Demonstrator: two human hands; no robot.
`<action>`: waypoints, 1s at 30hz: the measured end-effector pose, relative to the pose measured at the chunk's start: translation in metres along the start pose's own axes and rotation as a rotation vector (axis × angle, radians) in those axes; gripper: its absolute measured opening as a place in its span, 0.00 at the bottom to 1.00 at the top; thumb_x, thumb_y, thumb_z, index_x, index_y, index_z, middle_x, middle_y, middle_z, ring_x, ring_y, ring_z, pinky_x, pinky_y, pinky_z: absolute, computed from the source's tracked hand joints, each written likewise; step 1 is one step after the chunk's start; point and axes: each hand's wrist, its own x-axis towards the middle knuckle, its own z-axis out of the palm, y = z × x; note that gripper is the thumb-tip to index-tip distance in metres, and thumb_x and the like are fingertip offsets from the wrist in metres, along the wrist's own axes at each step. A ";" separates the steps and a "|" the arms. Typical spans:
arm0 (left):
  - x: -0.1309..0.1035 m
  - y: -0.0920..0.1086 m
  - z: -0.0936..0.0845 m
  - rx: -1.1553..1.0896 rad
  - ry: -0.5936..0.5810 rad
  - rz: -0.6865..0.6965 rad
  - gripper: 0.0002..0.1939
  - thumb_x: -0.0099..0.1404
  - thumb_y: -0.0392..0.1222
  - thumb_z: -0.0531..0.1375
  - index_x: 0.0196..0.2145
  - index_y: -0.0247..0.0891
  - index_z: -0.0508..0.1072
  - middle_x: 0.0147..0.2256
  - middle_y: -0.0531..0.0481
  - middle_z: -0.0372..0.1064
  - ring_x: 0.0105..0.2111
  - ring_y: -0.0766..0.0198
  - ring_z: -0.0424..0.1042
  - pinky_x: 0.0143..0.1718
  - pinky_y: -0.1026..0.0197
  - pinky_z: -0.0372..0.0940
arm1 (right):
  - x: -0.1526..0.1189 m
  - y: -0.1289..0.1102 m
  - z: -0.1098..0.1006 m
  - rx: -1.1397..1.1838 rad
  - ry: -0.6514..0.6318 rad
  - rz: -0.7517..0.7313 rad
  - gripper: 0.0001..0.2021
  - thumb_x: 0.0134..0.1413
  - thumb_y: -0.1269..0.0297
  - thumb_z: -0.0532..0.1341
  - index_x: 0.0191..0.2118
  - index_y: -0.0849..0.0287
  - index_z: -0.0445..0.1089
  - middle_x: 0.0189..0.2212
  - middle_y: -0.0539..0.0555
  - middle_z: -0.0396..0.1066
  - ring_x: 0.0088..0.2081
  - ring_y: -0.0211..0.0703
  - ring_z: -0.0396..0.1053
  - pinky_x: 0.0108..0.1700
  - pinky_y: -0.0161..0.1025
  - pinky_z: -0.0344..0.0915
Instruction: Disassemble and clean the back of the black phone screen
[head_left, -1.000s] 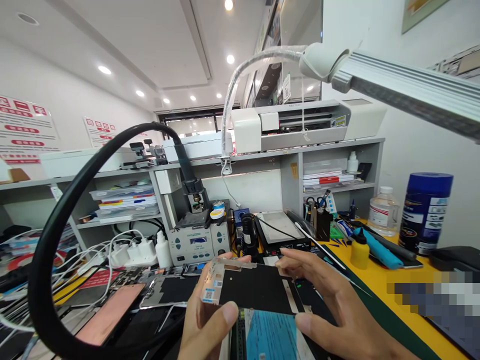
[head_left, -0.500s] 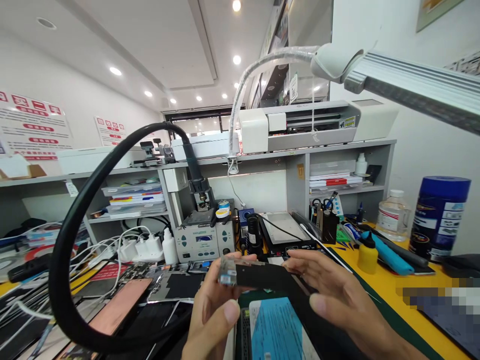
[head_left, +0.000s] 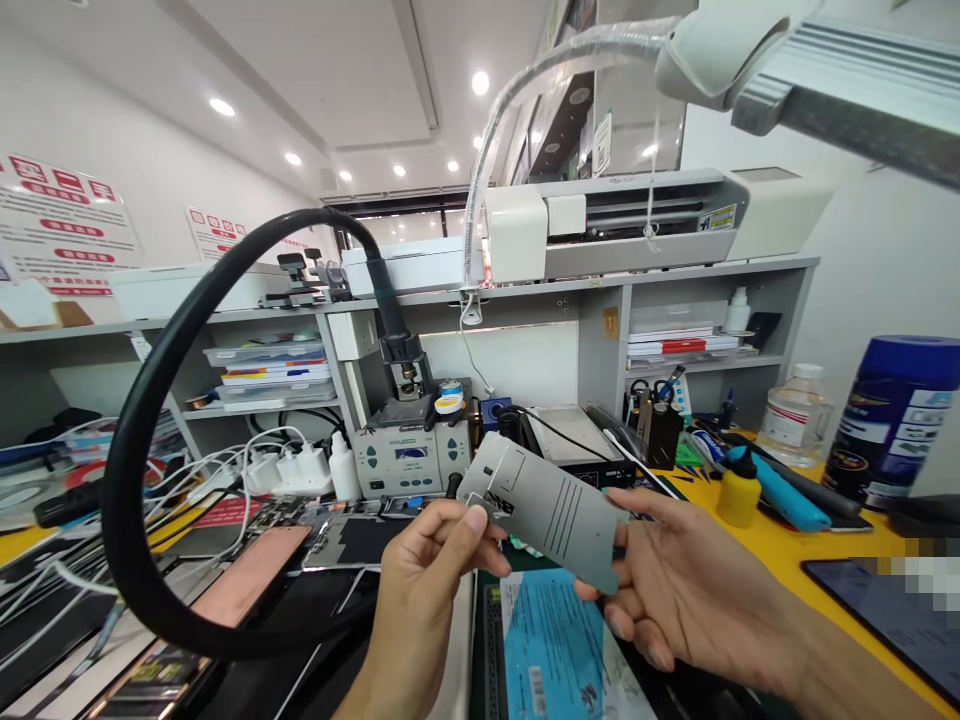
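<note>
A thin phone screen [head_left: 551, 505], its grey back towards me, is held tilted above the bench. Slots and small cutouts mark that side. My left hand [head_left: 427, 585] is closed on its left end, thumb in front and fingers behind. My right hand [head_left: 686, 575], palm turned partly up, has its fingers around the right end. Below the screen lies a blue and white packet [head_left: 555, 630] with printed text and a barcode.
A hot-air station [head_left: 409, 460] stands behind, its thick black hose [head_left: 124, 480] looping across the left. Phone parts and white cables crowd that side. A yellow bottle [head_left: 739, 495], a clear bottle [head_left: 793, 420] and a blue can [head_left: 892, 425] stand right. A lamp arm [head_left: 862, 85] hangs overhead.
The phone screen has turned from a nearly edge-on, dark view to show its grey back. My left hand has shifted its grip to the near edge; my right hand has turned palm up.
</note>
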 end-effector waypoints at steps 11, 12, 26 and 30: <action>0.001 -0.002 -0.003 0.086 0.004 -0.004 0.12 0.68 0.47 0.60 0.30 0.39 0.76 0.27 0.52 0.76 0.28 0.62 0.70 0.41 0.56 0.62 | 0.002 -0.001 -0.002 0.011 0.002 0.017 0.24 0.69 0.49 0.46 0.50 0.65 0.67 0.32 0.63 0.76 0.27 0.49 0.78 0.22 0.38 0.75; 0.001 -0.001 -0.003 0.082 0.003 0.000 0.12 0.68 0.47 0.61 0.30 0.39 0.76 0.27 0.51 0.76 0.28 0.62 0.71 0.40 0.56 0.63 | 0.002 -0.001 -0.002 0.008 -0.004 0.016 0.25 0.68 0.49 0.46 0.50 0.65 0.68 0.32 0.63 0.75 0.27 0.49 0.78 0.22 0.38 0.75; 0.004 -0.002 0.000 0.062 -0.042 -0.100 0.14 0.68 0.49 0.59 0.34 0.35 0.77 0.38 0.43 0.77 0.31 0.60 0.72 0.31 0.57 0.69 | -0.012 -0.010 0.002 -0.391 0.115 -0.410 0.10 0.57 0.63 0.61 0.39 0.63 0.76 0.35 0.58 0.70 0.36 0.50 0.72 0.31 0.41 0.72; 0.004 0.001 0.001 0.059 -0.095 -0.120 0.16 0.69 0.50 0.58 0.40 0.35 0.77 0.43 0.41 0.75 0.34 0.58 0.72 0.30 0.58 0.70 | -0.012 -0.012 -0.004 -0.511 0.139 -0.451 0.12 0.55 0.64 0.64 0.44 0.62 0.76 0.39 0.59 0.71 0.39 0.50 0.72 0.33 0.42 0.72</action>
